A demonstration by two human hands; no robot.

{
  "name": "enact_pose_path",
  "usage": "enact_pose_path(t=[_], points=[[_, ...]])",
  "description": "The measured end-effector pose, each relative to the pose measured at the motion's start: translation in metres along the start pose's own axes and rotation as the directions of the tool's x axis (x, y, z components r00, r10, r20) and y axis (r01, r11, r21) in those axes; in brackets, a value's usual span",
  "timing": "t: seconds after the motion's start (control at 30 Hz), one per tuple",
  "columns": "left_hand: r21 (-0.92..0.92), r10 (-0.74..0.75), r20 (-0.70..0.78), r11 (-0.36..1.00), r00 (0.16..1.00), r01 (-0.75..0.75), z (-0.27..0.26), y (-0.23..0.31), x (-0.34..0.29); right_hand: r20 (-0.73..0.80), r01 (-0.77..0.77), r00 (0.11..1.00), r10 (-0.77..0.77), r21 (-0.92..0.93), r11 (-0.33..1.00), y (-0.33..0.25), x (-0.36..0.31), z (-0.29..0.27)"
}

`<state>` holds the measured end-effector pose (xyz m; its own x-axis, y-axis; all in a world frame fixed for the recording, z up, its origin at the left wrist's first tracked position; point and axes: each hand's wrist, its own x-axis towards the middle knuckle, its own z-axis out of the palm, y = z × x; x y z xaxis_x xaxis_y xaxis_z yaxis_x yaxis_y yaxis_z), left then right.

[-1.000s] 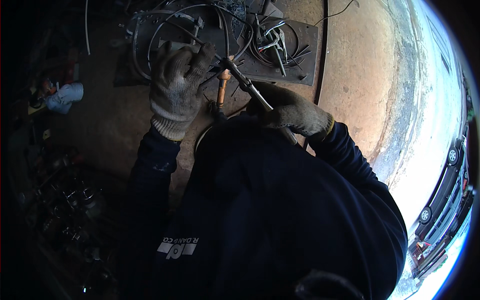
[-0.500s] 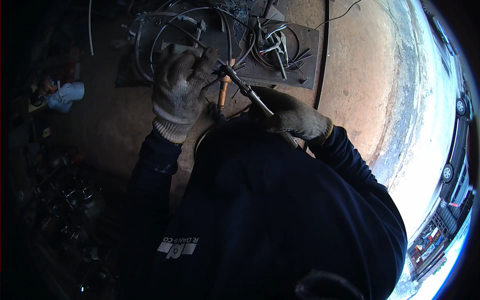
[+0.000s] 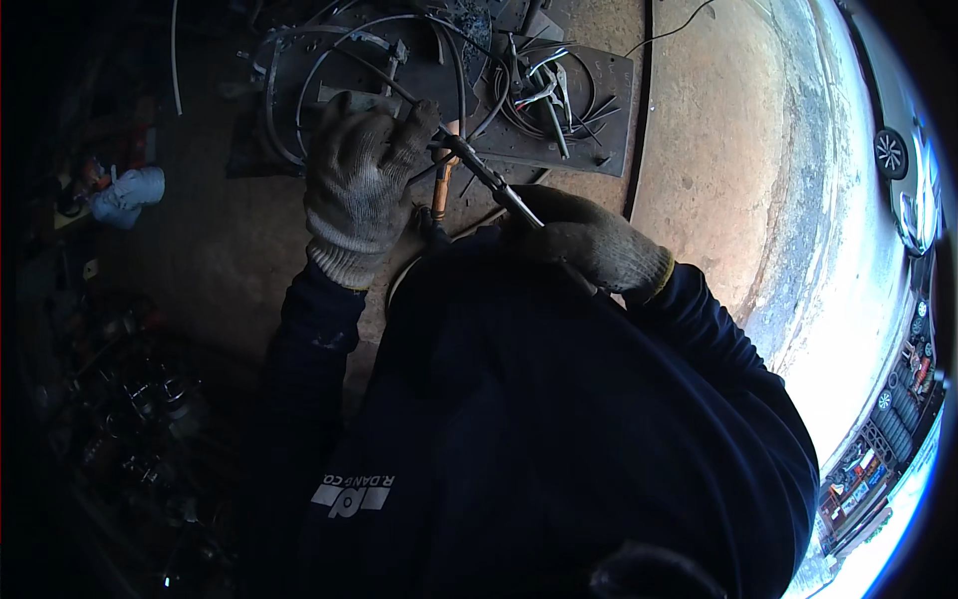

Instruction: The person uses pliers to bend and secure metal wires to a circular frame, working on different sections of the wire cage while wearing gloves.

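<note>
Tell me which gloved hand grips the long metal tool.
The right hand: it is closed round the handle end of the metal tool. The left hand pinches near its tip, by the copper-coloured rod.

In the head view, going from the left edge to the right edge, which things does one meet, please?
White crumpled cloth on the floor → left hand in a grey knit glove → copper-coloured torch neck → right hand in a grey knit glove → grey car at the far right.

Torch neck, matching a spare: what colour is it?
Copper-orange, seen in the head view: torch neck.
</note>
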<state>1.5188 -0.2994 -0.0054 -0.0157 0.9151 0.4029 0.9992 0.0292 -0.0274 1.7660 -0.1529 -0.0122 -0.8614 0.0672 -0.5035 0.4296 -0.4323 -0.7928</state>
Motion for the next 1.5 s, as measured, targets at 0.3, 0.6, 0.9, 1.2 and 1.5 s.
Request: enact_pose_path(t=[0.3,0.6,0.9,1.2,1.5], points=[[-0.012,0.015,0.013,1.0,1.0,-0.015,0.005,-0.005,-0.002,-0.052,-0.105,0.994,0.092,-0.411,0.905,-0.031,-0.014,0.011],[-0.045,0.017,-0.1,0.999,0.995,-0.021,0.008,0.0,-0.002,-0.021,0.03,0.999,-0.049,-0.525,0.85,-0.005,-0.002,0.006],[-0.085,-0.024,-0.177,0.996,0.984,0.009,0.016,0.004,-0.004,-0.168,-0.163,0.981,0.099,-0.43,0.888,-0.004,-0.005,0.02],[-0.106,-0.116,-0.024,0.988,0.993,0.113,0.005,0.017,-0.012,-0.12,-0.022,0.991,-0.058,-0.579,0.815,0.001,0.0,0.015],[-0.188,-0.101,-0.057,0.978,0.993,0.089,0.004,0.015,-0.009,-0.125,-0.018,0.99,-0.059,-0.544,0.839,0.001,0.003,0.018]])
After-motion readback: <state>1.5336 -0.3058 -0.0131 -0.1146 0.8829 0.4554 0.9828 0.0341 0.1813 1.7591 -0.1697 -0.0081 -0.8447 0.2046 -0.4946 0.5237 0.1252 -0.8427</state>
